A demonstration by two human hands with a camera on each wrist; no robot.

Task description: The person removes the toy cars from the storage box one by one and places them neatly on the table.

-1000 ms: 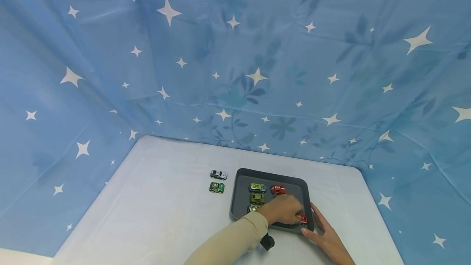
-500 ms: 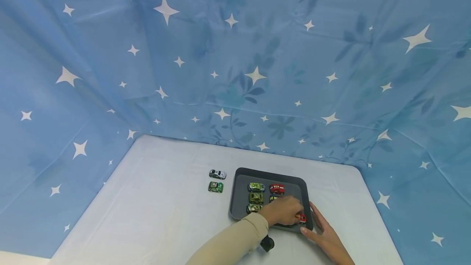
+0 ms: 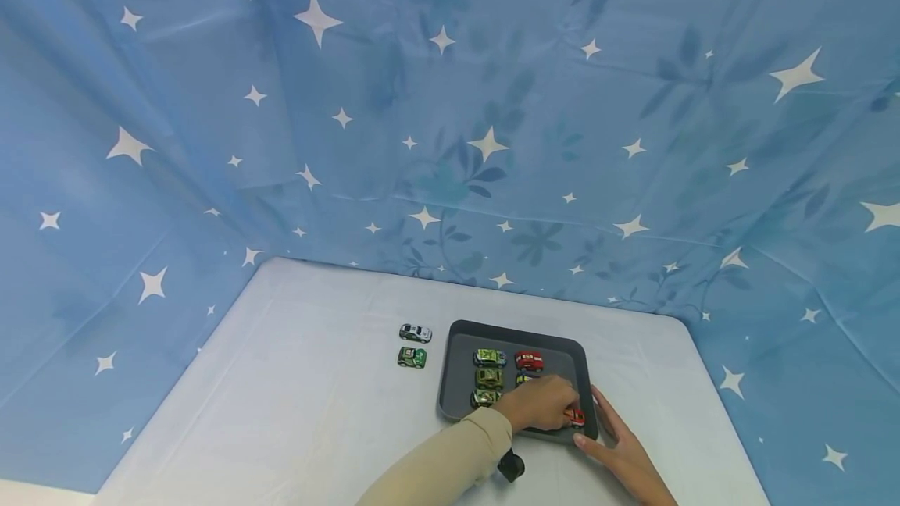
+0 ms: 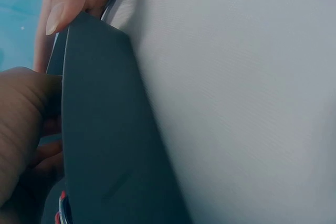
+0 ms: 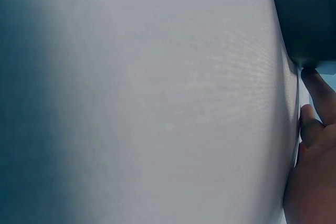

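In the head view my left hand (image 3: 541, 403), in a beige sleeve, reaches over a dark grey tray (image 3: 548, 340) with its fingers curled down. It pinches a red toy car (image 3: 576, 417), partly covered by the fingers, at the tray's near right corner. My right hand (image 3: 622, 451) holds that corner from outside, thumb at the near rim and fingers along the right side. The left wrist view shows the left hand (image 4: 21, 124) inside the tray wall (image 4: 105, 129). Fingers of the right hand (image 5: 315, 166) touch the tray (image 5: 310, 14) in the right wrist view.
Inside the tray stand a lime-green car (image 3: 490, 358), an olive car (image 3: 489, 378), a camouflage car (image 3: 485, 397), a red car (image 3: 529, 361) and a partly hidden yellow-blue car (image 3: 524, 379). Left of it are a white car (image 3: 416, 333) and a green car (image 3: 412, 357). A blue star-patterned curtain (image 3: 450, 178) surrounds the table.
My left hand has shifted very slightly toward the near side, so more of the yellow-blue car behind it shows. The right hand keeps its place at the tray corner.
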